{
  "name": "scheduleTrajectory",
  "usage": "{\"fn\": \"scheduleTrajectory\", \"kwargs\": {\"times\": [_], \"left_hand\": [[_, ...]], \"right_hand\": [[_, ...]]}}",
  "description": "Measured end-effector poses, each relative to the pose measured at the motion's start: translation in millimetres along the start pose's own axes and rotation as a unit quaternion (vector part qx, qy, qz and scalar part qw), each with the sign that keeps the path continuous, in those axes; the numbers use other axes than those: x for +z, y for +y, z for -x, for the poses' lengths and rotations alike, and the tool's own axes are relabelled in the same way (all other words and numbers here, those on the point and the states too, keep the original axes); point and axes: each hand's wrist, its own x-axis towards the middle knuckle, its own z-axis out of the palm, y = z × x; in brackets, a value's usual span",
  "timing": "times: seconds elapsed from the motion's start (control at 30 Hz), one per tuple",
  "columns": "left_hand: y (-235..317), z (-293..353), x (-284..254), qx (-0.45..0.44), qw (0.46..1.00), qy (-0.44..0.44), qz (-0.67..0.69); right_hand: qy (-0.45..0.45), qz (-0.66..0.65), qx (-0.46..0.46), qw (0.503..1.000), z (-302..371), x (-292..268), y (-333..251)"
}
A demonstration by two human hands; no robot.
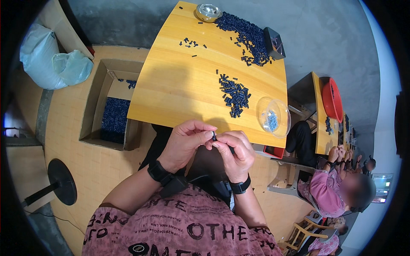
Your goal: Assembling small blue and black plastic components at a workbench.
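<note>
My left hand [186, 142] and my right hand [236, 154] meet just off the table's near edge. Between their fingertips they pinch a small black cylindrical part [214, 136]; much of it is hidden by the fingers. Both hands are closed on it. Beyond them on the yellow wooden table [171, 91] lies a loose pile of similar black parts [235, 97]. A clear round bowl [283, 128] holding small light-blue pieces [272, 120] stands at the near right corner, right of my right hand.
A larger heap of black parts [243, 36] lies at the far right beside a black box [274, 43] and a lidded bowl [208, 13]. Left of the table, a cardboard box [92, 109] holds many dark parts. People work at another table [321, 141] on the right.
</note>
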Motion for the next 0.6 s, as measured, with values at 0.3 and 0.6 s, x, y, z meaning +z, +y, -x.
{"fn": "scheduleTrajectory", "kwargs": {"times": [0.3,0.6], "left_hand": [[1.8,-1.7,0.6,-0.004,1.0,0.025,-0.013],[12.4,-5.3,-3.6,-0.038,0.995,0.037,-0.088]], "right_hand": [[-0.016,0.042,-0.044,0.998,-7.4,1.9,-2.7],[-0.014,0.108,-0.113,0.988,-6.4,-2.5,4.0]]}}
